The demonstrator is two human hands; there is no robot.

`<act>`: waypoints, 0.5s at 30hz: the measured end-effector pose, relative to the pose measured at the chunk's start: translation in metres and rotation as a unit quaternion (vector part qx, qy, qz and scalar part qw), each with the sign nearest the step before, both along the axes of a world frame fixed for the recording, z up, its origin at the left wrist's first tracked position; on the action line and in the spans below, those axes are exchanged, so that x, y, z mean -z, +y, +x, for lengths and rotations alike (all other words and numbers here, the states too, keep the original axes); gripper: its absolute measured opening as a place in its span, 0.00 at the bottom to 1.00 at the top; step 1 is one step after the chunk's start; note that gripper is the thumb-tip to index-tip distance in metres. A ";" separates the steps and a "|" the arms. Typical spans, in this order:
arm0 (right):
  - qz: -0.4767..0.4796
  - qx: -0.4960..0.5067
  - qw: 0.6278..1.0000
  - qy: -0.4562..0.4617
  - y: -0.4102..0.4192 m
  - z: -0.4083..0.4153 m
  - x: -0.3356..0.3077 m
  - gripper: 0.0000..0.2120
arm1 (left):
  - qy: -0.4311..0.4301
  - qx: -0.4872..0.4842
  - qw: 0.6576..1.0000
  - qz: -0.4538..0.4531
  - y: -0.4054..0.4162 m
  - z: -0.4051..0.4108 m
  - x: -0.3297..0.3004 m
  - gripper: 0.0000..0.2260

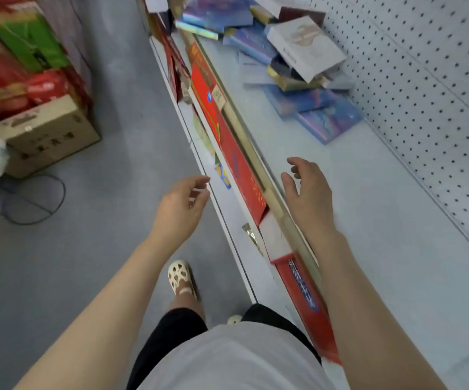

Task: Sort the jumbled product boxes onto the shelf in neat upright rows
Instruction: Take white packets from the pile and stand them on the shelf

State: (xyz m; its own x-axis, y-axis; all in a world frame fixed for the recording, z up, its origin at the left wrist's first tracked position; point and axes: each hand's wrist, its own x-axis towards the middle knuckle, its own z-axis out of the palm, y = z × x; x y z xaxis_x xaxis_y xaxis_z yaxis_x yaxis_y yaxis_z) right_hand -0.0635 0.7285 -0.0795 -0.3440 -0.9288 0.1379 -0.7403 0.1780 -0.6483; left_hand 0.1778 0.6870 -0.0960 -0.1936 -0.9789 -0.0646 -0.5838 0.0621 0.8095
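Observation:
A jumbled heap of product boxes lies at the far end of the pale shelf [368, 220]. A white box [306, 46] tilts on top, and blue boxes [320, 114] lie flat beneath and around it, with gold-edged ones among them. My right hand [309, 192] hovers over the shelf's front edge with fingers loosely curled, holding nothing. My left hand [182, 204] hangs over the aisle floor beside the shelf, fingers relaxed and empty. Both hands are well short of the heap.
Red boxes [233, 153] stand on the lower shelf under the front rail. A white pegboard back wall [439, 94] bounds the shelf on the right. Across the aisle sit a cardboard carton [47, 130], stacked red and green packages [25, 43] and cables [30, 201] on the floor.

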 end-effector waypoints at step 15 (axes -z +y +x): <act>0.057 0.269 0.961 0.031 -0.284 -0.076 -0.028 0.27 | -0.074 0.245 0.961 -0.108 -0.360 -0.053 -0.038 0.15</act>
